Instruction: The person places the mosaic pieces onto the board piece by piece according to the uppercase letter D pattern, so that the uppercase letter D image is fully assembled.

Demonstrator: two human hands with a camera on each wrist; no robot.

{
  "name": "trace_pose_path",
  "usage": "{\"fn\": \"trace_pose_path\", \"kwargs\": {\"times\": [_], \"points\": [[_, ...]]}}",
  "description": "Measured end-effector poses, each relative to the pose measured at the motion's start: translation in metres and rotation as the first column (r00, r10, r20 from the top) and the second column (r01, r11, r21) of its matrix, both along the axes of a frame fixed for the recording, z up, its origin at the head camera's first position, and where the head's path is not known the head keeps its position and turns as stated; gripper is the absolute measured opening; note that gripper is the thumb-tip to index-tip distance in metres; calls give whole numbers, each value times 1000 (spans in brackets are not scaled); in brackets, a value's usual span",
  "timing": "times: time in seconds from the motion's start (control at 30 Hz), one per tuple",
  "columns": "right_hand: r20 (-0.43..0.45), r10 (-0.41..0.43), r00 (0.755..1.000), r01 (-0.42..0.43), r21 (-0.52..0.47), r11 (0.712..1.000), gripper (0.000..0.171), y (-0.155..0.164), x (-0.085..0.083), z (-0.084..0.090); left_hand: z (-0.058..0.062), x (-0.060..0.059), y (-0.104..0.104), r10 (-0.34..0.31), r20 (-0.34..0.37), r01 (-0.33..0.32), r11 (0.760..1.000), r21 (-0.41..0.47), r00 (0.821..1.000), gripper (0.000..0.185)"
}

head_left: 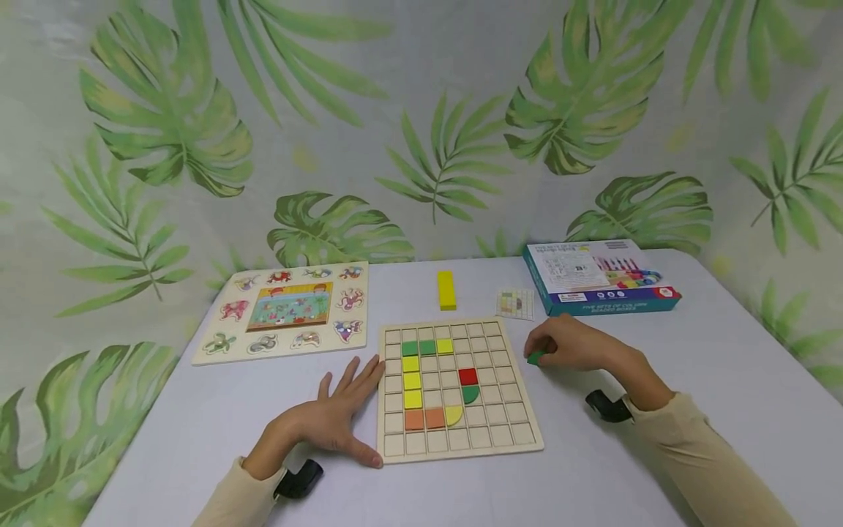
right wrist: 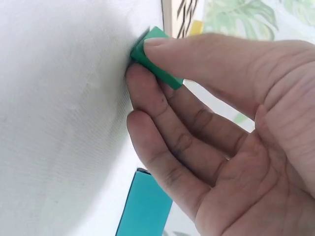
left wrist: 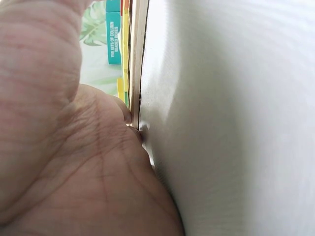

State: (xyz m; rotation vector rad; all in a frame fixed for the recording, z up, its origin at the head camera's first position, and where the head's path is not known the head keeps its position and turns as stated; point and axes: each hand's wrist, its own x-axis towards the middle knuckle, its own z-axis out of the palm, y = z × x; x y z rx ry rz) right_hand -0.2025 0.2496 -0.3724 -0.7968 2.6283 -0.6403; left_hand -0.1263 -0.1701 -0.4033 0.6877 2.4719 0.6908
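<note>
A wooden grid board [head_left: 516, 433] lies on the white table, with green, yellow, orange and red pieces in some squares. Among them are a red square [head_left: 467, 376], a green quarter-round piece [head_left: 470, 394] and a yellow quarter-round piece [head_left: 454, 415]. My left hand [head_left: 339, 417] rests flat at the board's left edge, fingers spread and touching it. Just right of the board, my right hand [head_left: 573, 344] pinches a green block [right wrist: 157, 59] between thumb and fingers, close to the tabletop. Part of the block is hidden by the thumb.
Behind the board stand a yellow block [head_left: 446, 290] and a small printed pattern card [head_left: 515, 304]. A teal box [head_left: 602, 278] lies at the back right. At the back left is a sea-animal puzzle board [head_left: 217, 322]. A leaf-patterned cloth [head_left: 435, 146] hangs behind the table.
</note>
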Motion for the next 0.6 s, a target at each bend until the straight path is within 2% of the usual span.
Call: {"fn": "trace_pose_path", "kwargs": {"times": [0.33, 0.6], "points": [[-92, 26, 995, -30, -41, 999, 11, 1, 2, 7, -2, 0, 0, -1, 0, 1, 1000, 0, 1000, 138], [-137, -13, 990, 0, -96, 995, 8, -10, 6, 4, 0, 0, 1, -5, -3, 5, 1000, -16, 1000, 138]]}}
